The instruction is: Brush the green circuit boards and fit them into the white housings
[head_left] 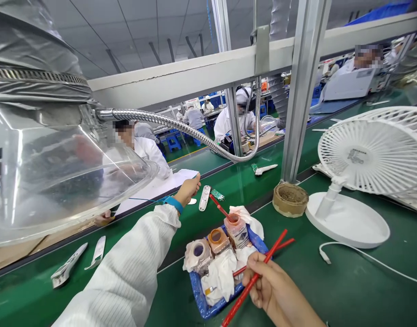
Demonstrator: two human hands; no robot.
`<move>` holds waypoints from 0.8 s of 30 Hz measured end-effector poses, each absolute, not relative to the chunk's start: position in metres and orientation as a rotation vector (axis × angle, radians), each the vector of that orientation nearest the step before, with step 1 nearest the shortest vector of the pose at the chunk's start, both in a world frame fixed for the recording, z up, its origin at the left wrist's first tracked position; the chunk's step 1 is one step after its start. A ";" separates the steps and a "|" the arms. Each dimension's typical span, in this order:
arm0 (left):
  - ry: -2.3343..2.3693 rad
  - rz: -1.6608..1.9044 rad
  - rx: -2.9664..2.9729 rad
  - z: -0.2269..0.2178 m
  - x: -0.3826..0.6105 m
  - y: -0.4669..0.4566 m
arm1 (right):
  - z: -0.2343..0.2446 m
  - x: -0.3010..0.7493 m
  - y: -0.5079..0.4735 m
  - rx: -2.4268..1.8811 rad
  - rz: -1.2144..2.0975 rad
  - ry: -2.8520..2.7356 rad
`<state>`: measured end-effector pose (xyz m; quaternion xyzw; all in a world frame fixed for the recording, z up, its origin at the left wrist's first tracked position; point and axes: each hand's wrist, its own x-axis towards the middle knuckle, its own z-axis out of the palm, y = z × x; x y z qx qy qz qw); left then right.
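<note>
My left hand [188, 188] reaches out over the green belt [228, 168], fingers curled with a thin blue tip showing at them; what it grips is too small to name. It is close to a white remote-shaped shell [204, 198] and a small green circuit board [217, 195]. A blue wrist strap [174, 204] sits at the white sleeve's cuff. My right hand [267, 285] is near the bottom edge, closed on a red stick [252, 281]. Just left of it lies a blue tray [201, 299] with small jars [218, 240] and white rags [222, 274].
A clear fume hood [58, 181] on a metal hose [181, 127] hangs at left. A white fan [371, 154] and its cable [365, 254] stand at right, with a round tin [290, 199] by an aluminium post [300, 91]. White shells [68, 265] lie on the belt. Other workers sit beyond.
</note>
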<state>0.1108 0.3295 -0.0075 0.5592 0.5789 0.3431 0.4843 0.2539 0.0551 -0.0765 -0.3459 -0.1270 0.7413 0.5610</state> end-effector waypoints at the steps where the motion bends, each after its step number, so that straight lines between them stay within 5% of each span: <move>1: 1.410 0.851 1.369 -0.008 0.113 0.330 | -0.076 0.254 0.055 -0.812 1.747 -0.302; 24: 1.191 0.833 1.568 0.001 0.178 0.336 | -0.054 0.265 0.054 -0.779 1.622 -0.225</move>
